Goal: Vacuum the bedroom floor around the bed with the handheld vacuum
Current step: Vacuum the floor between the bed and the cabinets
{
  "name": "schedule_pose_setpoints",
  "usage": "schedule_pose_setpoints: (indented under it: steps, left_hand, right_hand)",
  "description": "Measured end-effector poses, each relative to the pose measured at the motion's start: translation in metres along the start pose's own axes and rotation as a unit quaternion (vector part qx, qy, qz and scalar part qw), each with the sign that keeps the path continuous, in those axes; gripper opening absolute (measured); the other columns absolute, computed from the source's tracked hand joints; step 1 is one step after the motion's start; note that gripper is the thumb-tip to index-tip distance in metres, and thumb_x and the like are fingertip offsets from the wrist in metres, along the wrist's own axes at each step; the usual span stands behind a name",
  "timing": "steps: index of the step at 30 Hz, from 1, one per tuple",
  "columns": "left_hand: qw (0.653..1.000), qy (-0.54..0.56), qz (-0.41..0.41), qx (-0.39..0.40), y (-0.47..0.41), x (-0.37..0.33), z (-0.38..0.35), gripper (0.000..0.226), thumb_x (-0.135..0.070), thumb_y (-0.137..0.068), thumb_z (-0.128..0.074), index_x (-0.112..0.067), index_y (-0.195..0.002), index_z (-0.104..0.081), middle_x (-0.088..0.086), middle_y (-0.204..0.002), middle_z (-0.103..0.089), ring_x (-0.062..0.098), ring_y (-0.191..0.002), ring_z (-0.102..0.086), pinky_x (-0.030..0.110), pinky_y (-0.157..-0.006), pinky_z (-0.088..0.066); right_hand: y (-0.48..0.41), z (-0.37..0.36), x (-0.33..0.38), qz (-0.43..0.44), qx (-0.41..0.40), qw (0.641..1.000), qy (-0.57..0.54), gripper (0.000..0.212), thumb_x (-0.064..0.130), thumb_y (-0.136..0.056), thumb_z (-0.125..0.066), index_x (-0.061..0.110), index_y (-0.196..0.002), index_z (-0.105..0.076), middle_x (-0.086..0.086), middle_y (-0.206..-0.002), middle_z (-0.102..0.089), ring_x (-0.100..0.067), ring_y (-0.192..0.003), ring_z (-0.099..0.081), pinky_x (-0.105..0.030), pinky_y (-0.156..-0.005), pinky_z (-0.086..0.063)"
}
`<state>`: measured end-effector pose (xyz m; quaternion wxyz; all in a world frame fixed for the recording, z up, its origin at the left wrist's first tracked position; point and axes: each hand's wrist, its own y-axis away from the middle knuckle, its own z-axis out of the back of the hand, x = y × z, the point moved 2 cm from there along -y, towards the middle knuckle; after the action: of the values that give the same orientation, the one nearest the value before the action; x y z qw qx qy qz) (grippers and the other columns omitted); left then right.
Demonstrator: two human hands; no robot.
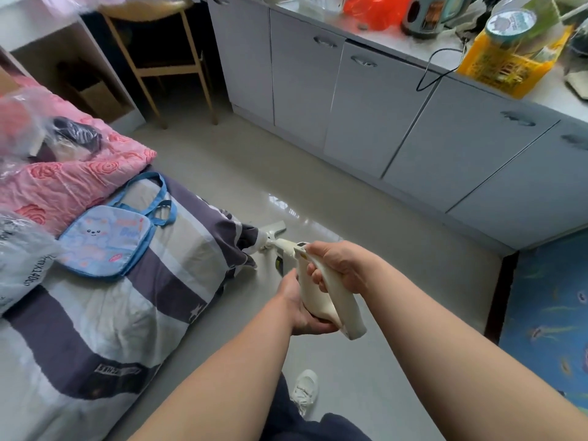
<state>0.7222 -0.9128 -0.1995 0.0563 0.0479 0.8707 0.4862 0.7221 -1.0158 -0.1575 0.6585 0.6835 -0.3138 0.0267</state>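
Nearest to me, at the bottom of the view, I see a white shoe [306,389] standing on the grey floor [366,361], and dark trousers beside it. Both bare forearms reach forward from here. The left hand [299,310] cups the lower rear part of the handheld vacuum [319,299], with its fingers curled under the body. The right hand [340,265] grips the handle from above, and its fingers are wrapped round it.

The vacuum is cream in colour. It is held above the floor just to the right of the bed [111,329] and points away from me and down. Its nozzle [274,229] is low at the floor, just beside the far right corner of the striped bed cover. I cannot tell if the nozzle touches the tiles.

On the bed, to the left, lies a light blue bag [105,243] with blue handles. A pink quilt [63,183] is behind it, with clear plastic bags around it. On the right lies a blue patterned mat [547,313].

Farther away, grey cabinets [350,106] run along the right side. The desk [445,49] above them carries a yellow basket [506,66], an orange-red bag [375,11] and a kettle [426,17]. At the far left stands a wooden stool [165,65].
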Motion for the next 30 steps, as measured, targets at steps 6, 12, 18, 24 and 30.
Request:
schedule_pose_setpoints:
  steps: [6,12,18,24,30]
  left_hand:
    - [1.000,0.011,-0.005,0.000,-0.007,-0.011,-0.018,0.039,-0.039,-0.082,-0.050,-0.019,-0.049,-0.048,-0.005,-0.051,-0.048,0.019,-0.055,-0.050,0.031,-0.063,-0.049]
    - [1.000,0.023,-0.009,-0.015,-0.011,-0.029,-0.024,0.040,-0.039,-0.082,-0.050,-0.018,-0.047,-0.049,-0.004,-0.050,-0.049,0.019,-0.054,-0.051,0.031,-0.067,-0.045]
    - [0.999,0.029,-0.014,-0.016,-0.018,-0.059,-0.029,0.029,-0.038,-0.076,-0.055,-0.022,-0.053,-0.046,-0.008,-0.056,-0.048,0.018,-0.058,-0.048,0.028,-0.070,-0.043]
    - [0.999,0.022,-0.014,-0.028,-0.019,-0.088,-0.030,0.026,-0.040,-0.073,-0.055,-0.021,-0.056,-0.051,-0.004,-0.066,-0.052,0.020,-0.065,-0.053,0.033,-0.076,-0.048]
    - [0.999,0.032,-0.014,-0.019,-0.016,-0.111,-0.032,0.038,-0.040,-0.084,-0.048,-0.019,-0.052,-0.051,-0.002,-0.057,-0.054,0.021,-0.057,-0.056,0.035,-0.070,-0.052]
  right_hand:
    - [-0.006,0.014,0.018,0.004,0.007,1.000,0.011,0.024,0.025,-0.097,-0.048,0.006,-0.085,-0.055,-0.004,-0.060,-0.048,-0.011,-0.035,-0.042,-0.015,-0.040,-0.036]
    - [-0.017,0.016,0.035,0.009,0.008,1.000,0.019,0.023,0.025,-0.096,-0.049,0.006,-0.087,-0.056,-0.003,-0.058,-0.049,-0.011,-0.037,-0.043,-0.016,-0.041,-0.037]
    - [-0.028,0.014,0.066,0.004,0.008,0.999,0.036,0.023,0.026,-0.097,-0.049,0.006,-0.086,-0.056,-0.003,-0.058,-0.049,-0.012,-0.037,-0.043,-0.017,-0.042,-0.037]
    - [-0.038,0.005,0.094,-0.004,0.013,0.999,0.039,0.024,0.027,-0.097,-0.048,0.006,-0.086,-0.055,-0.003,-0.058,-0.049,-0.011,-0.036,-0.042,-0.016,-0.041,-0.036]
    - [-0.047,-0.001,0.115,-0.005,0.008,0.999,0.051,0.021,0.025,-0.097,-0.049,0.006,-0.091,-0.054,-0.004,-0.059,-0.048,-0.012,-0.036,-0.043,-0.016,-0.041,-0.037]
